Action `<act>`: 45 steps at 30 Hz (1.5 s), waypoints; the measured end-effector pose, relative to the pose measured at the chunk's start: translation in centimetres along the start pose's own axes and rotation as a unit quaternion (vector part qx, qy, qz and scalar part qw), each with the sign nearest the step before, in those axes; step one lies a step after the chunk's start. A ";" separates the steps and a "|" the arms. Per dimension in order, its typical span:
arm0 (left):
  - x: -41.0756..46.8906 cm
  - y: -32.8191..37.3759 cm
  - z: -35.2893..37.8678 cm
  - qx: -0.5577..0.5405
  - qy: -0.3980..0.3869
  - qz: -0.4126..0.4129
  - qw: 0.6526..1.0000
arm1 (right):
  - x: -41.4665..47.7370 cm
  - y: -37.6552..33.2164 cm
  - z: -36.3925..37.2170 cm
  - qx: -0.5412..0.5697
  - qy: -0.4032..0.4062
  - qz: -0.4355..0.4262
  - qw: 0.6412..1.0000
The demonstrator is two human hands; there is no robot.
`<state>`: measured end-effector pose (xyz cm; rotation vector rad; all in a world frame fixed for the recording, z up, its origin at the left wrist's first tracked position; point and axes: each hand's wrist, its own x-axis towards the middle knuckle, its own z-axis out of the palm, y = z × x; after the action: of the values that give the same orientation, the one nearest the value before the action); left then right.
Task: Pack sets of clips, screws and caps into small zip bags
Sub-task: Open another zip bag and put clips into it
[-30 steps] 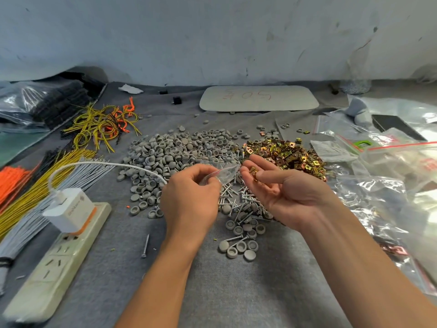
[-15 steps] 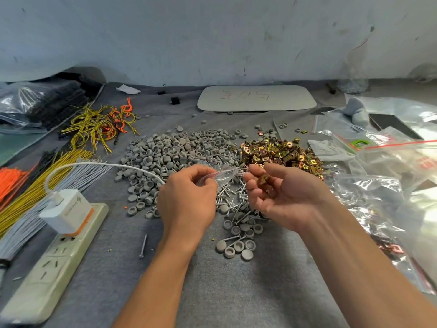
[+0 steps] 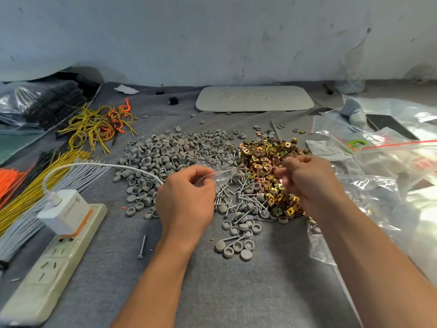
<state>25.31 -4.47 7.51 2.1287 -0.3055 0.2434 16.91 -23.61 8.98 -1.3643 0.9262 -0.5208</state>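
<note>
Left hand: pinches small zip bag above screws. Right hand: curled over gold clips, blurred, grip cannot be told. Grey caps: heaped alongside.

Grey caps, screws, gold clips in adjoining heaps

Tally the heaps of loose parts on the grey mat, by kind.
Grey caps heap: 1
Screws heap: 1
Gold clips heap: 1
Total: 3
</note>
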 end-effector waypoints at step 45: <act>-0.6 -0.2 0.3 0.036 0.020 0.141 0.989 | 1.9 1.6 -1.0 -0.552 0.055 -0.141 0.820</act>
<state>24.84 -4.57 7.03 2.1443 -0.5816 0.4670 16.83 -25.43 7.04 -2.5780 1.1853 -0.2528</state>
